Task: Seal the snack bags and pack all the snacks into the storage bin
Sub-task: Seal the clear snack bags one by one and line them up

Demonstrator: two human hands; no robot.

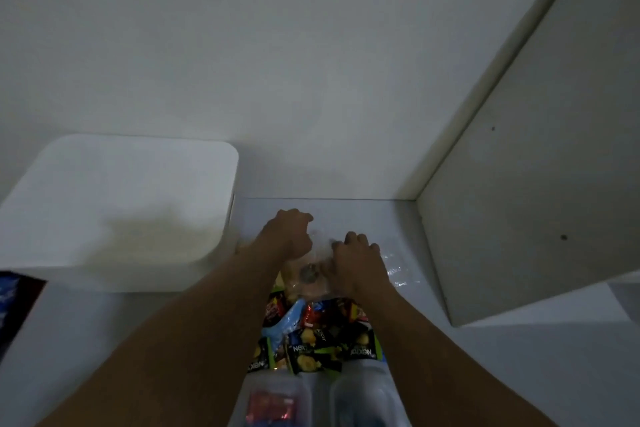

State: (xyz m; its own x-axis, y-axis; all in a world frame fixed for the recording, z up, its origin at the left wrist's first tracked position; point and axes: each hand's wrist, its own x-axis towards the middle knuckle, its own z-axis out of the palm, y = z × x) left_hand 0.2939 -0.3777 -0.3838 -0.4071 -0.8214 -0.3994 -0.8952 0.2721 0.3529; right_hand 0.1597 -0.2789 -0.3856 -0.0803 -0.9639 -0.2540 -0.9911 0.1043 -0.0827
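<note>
the left hand (289, 234) was closed, fingers curled down onto the far edge of a clear bag (309, 274). the right hand (360, 255) lay just beside it, fingers also curled and gripping the same bag from the right. the dim light hid whether the fingertips pinched the bag's seam. the bag lay on the white surface (346, 215) between the two hands, with brownish contents showing through it.

nearer the person, touching the bag's near end, a heap of packets (313, 334) in black, red, blue and green lay between the forearms. nearer again stood two clear tubs (277, 399), side by side, the left one holding something red.

the white bin (121, 211) stood to the left of the hands, well apart from the bag. it could not be told whether its top was covered. a white panel (536, 166) stood on the right. a dark object (15, 305) showed at the left edge.
</note>
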